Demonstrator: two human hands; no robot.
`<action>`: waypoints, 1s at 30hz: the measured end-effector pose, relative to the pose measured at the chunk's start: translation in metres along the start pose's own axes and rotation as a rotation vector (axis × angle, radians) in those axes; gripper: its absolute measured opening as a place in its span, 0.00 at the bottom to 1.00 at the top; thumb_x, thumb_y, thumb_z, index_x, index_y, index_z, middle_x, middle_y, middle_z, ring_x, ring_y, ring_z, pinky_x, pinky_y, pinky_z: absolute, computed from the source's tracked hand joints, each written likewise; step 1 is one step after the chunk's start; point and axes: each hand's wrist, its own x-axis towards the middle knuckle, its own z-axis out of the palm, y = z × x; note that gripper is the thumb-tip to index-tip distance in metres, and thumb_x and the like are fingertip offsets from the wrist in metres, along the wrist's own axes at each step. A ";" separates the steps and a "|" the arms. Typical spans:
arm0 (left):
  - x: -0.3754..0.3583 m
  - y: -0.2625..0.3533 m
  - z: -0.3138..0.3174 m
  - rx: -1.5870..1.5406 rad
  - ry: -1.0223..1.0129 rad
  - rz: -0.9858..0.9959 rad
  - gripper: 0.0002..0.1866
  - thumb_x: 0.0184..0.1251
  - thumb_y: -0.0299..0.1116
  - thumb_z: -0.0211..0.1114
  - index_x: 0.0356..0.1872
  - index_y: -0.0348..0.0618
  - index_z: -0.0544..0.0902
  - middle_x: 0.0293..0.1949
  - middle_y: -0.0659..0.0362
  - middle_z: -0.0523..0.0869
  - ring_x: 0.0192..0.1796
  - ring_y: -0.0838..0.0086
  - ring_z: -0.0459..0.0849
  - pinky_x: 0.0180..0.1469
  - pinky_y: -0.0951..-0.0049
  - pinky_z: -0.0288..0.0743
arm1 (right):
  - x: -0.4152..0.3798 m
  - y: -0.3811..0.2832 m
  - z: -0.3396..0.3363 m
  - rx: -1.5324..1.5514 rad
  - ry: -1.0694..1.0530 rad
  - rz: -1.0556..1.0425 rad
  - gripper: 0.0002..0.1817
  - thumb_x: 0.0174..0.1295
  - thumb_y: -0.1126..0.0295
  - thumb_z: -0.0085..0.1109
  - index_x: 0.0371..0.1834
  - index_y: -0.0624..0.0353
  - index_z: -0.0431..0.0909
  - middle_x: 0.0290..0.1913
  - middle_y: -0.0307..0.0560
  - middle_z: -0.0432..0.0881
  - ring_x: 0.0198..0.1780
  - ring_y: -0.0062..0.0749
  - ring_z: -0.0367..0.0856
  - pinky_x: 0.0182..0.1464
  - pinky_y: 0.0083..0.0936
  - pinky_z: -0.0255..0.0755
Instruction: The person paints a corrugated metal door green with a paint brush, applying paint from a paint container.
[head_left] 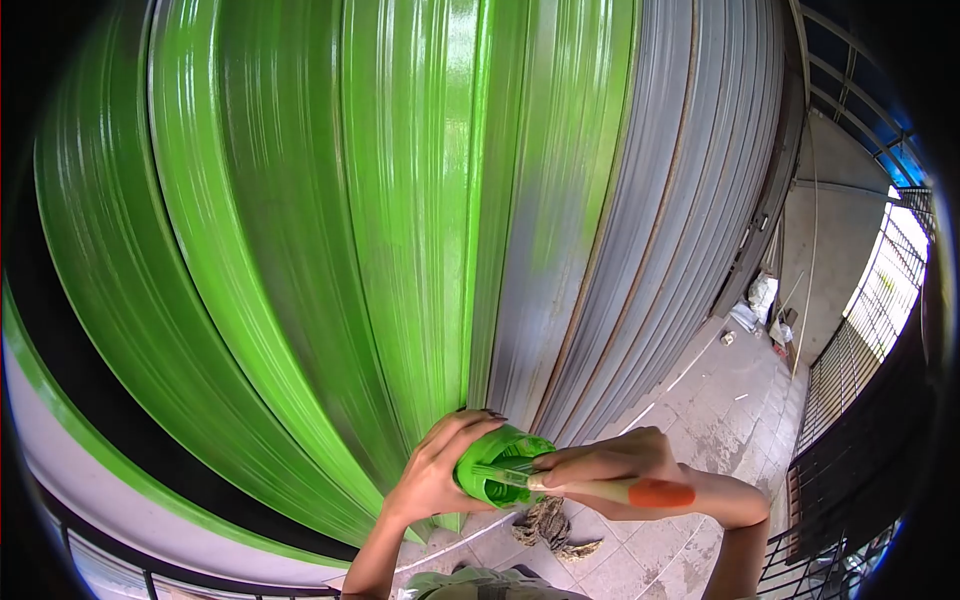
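On the left, a big ridged wall point(410, 200) is covered in shiny green paint, bright in some strips and dark in others, with grey showing through in places. Low down in front of it, the left hand point(440, 465) has its fingers curled around the side of a cup point(477, 468). The cup is tipped a little, with its open end toward the right hand. It is green outside, and wet green paint is smeared all over its rim and inside. The brush point(585, 487) lies across the cup's mouth, and its tip, green with paint, is in the opening. The brush has a pale handle with an orange-red end. Below the cup, a crumpled brown rag point(545, 525) lies on the tiled floor point(650, 545). The right hand point(625, 465) has its fingers pinching the brush near the cup. Above that hand, the wall turns grey, with thin brown lines running down it. Farther right, a white bag point(763, 293) sits on the floor by the wall, and then comes a dark gate point(850, 350) with bars.
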 end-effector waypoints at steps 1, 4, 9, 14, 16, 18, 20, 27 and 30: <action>0.002 -0.002 -0.001 -0.001 -0.005 0.011 0.45 0.30 0.36 0.82 0.60 0.41 0.75 0.58 0.51 0.78 0.59 0.56 0.78 0.62 0.59 0.72 | -0.001 -0.002 0.002 0.022 0.018 0.036 0.14 0.54 0.71 0.70 0.45 0.54 0.84 0.38 0.42 0.88 0.27 0.30 0.86 0.25 0.21 0.80; 0.000 -0.002 -0.001 -0.003 -0.007 -0.005 0.46 0.30 0.36 0.82 0.60 0.41 0.75 0.58 0.51 0.78 0.60 0.55 0.78 0.63 0.58 0.72 | -0.006 -0.005 0.007 -0.022 0.097 -0.004 0.16 0.52 0.73 0.71 0.46 0.55 0.83 0.39 0.43 0.88 0.26 0.29 0.86 0.26 0.20 0.80; -0.005 0.000 -0.003 -0.043 -0.004 -0.077 0.47 0.29 0.36 0.83 0.60 0.41 0.75 0.59 0.51 0.77 0.60 0.55 0.78 0.63 0.58 0.72 | -0.008 -0.016 -0.002 0.049 0.261 0.088 0.17 0.49 0.77 0.73 0.44 0.58 0.83 0.37 0.43 0.88 0.27 0.28 0.87 0.26 0.18 0.80; -0.005 -0.001 0.001 -0.078 -0.021 -0.086 0.47 0.29 0.37 0.83 0.60 0.41 0.75 0.58 0.51 0.78 0.59 0.55 0.79 0.62 0.58 0.73 | -0.013 -0.008 0.004 0.015 0.166 0.104 0.13 0.53 0.77 0.70 0.43 0.56 0.81 0.33 0.41 0.87 0.25 0.29 0.86 0.25 0.18 0.79; -0.002 0.002 0.002 -0.086 -0.020 -0.036 0.46 0.29 0.36 0.83 0.60 0.40 0.75 0.58 0.50 0.78 0.59 0.55 0.79 0.62 0.59 0.74 | -0.014 -0.005 0.010 -0.039 0.021 0.069 0.16 0.53 0.75 0.69 0.46 0.54 0.79 0.33 0.40 0.86 0.25 0.30 0.85 0.24 0.21 0.78; 0.001 0.007 0.004 -0.074 -0.017 0.017 0.45 0.30 0.36 0.83 0.59 0.39 0.75 0.57 0.50 0.78 0.58 0.55 0.79 0.61 0.59 0.74 | -0.016 -0.006 0.014 -0.062 -0.070 0.052 0.19 0.52 0.74 0.68 0.48 0.53 0.77 0.34 0.40 0.85 0.26 0.31 0.84 0.24 0.23 0.78; 0.004 0.010 0.005 -0.041 -0.012 0.071 0.44 0.30 0.36 0.83 0.58 0.37 0.76 0.56 0.50 0.79 0.58 0.55 0.80 0.60 0.59 0.74 | -0.015 -0.007 0.018 -0.052 -0.107 0.052 0.21 0.51 0.73 0.67 0.50 0.52 0.75 0.36 0.40 0.84 0.28 0.32 0.84 0.25 0.25 0.77; 0.011 0.015 0.006 0.014 0.006 0.143 0.42 0.30 0.36 0.82 0.56 0.37 0.77 0.54 0.51 0.79 0.56 0.54 0.80 0.59 0.57 0.74 | -0.018 -0.010 0.021 -0.123 -0.214 0.068 0.21 0.52 0.80 0.59 0.50 0.54 0.72 0.33 0.40 0.80 0.29 0.34 0.83 0.25 0.29 0.76; 0.012 0.016 0.006 0.028 0.003 0.155 0.42 0.30 0.36 0.82 0.56 0.37 0.77 0.54 0.51 0.79 0.56 0.54 0.80 0.59 0.57 0.74 | -0.020 -0.010 0.024 -0.110 -0.233 0.084 0.21 0.51 0.81 0.59 0.50 0.54 0.71 0.32 0.41 0.79 0.28 0.34 0.82 0.24 0.29 0.75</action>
